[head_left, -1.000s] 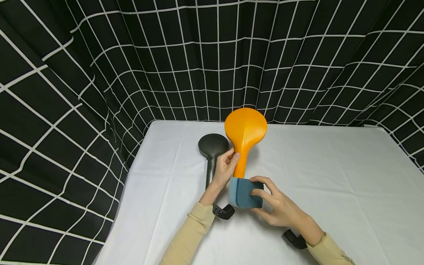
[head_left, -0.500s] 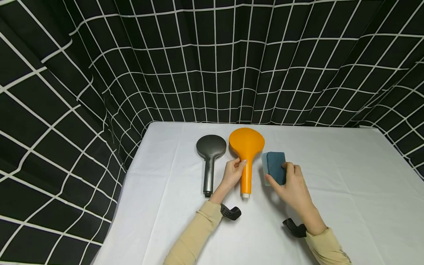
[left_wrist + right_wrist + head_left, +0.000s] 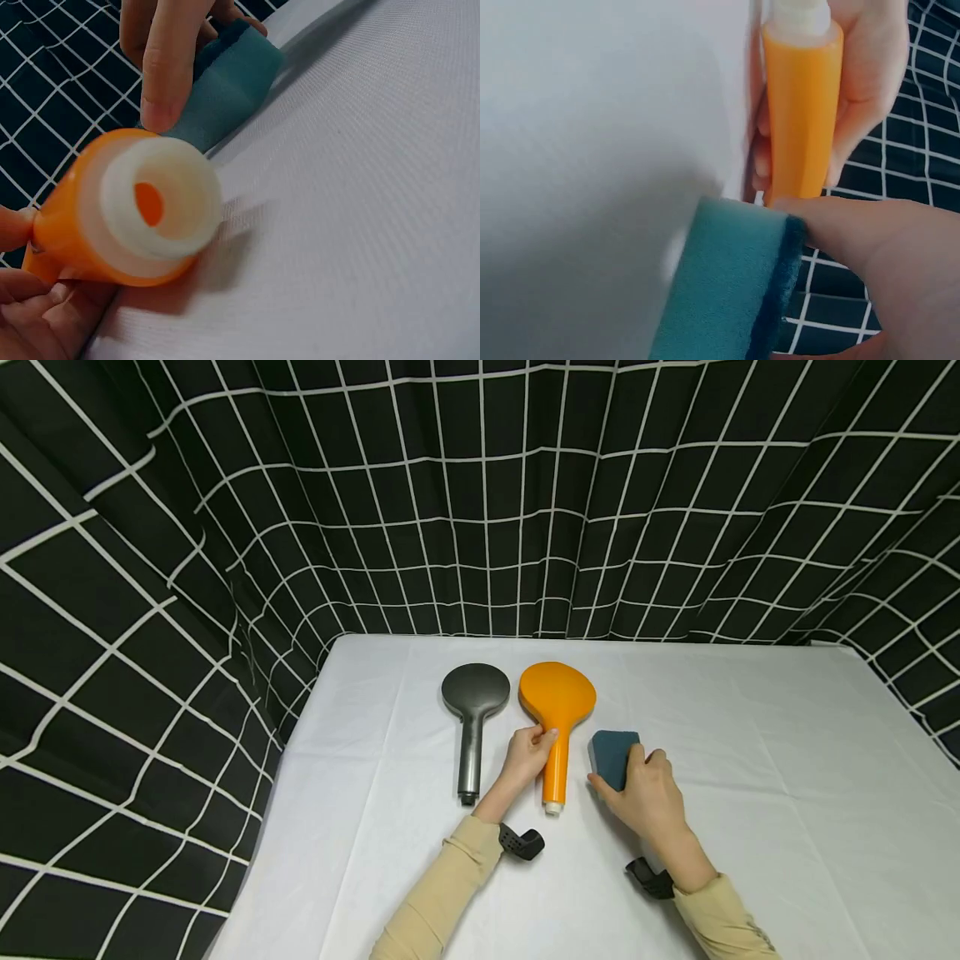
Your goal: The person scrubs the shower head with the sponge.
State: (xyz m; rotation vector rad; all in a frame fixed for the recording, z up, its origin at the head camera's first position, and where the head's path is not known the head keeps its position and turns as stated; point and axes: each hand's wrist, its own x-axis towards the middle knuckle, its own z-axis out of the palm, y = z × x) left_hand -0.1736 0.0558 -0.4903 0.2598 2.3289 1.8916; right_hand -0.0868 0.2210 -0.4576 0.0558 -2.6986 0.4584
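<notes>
My left hand [image 3: 528, 755] grips the neck of an orange shower head [image 3: 557, 693] between thumb and fingers. Its white hollow threaded end [image 3: 161, 199] faces the left wrist camera, and the round face of the head is turned away. In my right hand [image 3: 647, 793] is a blue sponge [image 3: 613, 757], held by its edges with the thumb on the near left side. The right wrist view shows the light teal sponge body [image 3: 720, 270] with a darker scouring layer along one side. A dark grey shower head [image 3: 476, 697] lies left of the orange one, handle toward me.
A white cloth [image 3: 360, 727] covers the table. Black curtains [image 3: 420, 527] with a white grid stand behind it and along both sides. Each wrist wears a black strap mount [image 3: 522, 842].
The orange shower head has come down from a raised position beside the grey one. My right hand has carried the sponge off its handle end, to the right, then slightly nearer me.
</notes>
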